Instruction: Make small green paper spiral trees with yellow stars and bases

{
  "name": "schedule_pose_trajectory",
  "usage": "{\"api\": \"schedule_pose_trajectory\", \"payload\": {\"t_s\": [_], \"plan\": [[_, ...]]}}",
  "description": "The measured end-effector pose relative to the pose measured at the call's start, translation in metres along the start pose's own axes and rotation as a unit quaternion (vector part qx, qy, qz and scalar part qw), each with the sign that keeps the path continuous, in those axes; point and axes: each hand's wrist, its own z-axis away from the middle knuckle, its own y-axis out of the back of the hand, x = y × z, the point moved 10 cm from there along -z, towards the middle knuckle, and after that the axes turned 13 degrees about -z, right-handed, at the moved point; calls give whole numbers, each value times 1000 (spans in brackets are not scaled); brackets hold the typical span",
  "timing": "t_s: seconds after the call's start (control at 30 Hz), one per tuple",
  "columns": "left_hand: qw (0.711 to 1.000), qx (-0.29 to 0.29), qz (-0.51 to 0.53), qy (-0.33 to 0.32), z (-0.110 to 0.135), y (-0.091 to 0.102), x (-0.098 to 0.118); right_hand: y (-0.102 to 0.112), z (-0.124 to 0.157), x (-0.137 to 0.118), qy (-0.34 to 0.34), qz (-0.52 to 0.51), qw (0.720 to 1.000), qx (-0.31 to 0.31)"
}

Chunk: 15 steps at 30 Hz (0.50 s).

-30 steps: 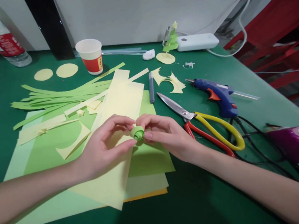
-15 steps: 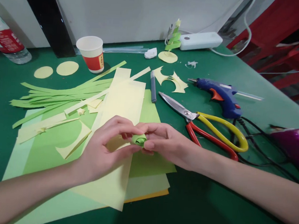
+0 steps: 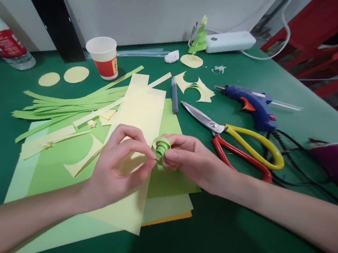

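A coiled green paper strip (image 3: 162,146) is held between my two hands above the paper stack. My right hand (image 3: 187,155) grips its outer turn from the right, thumb in front and fingers behind. My left hand (image 3: 125,158) pinches the coil's inner end at the left between thumb and index finger. Beneath them lie a pale yellow sheet (image 3: 142,112) and a green sheet (image 3: 57,168). Loose green strips (image 3: 79,106) spread to the left, with a small folded paper star (image 3: 92,124) near them.
Scissors (image 3: 215,128) lie right of my hands, a blue glue gun (image 3: 252,104) and cables beyond. A grey marker (image 3: 174,95) rests above the stack. Farther back stand a paper cup (image 3: 105,59), a bottle (image 3: 10,44), a spiral paper tree (image 3: 197,43) and a white power strip (image 3: 231,42).
The tightly rolled strip has loosened into an open spiral, its inner turns drawn out toward the left. My left fingers have shifted from around the roll to a pinch at its end.
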Motion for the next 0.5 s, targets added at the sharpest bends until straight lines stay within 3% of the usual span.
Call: {"api": "schedule_pose_trajectory", "payload": {"t_s": [0.3,0.5], "plan": [[994,23,-89,-67,-3,2,12,6,2,3,-17,15,999,42],[992,22,-111,-52,-5,3,8,7,2,5,-32,27,998,44]]}}
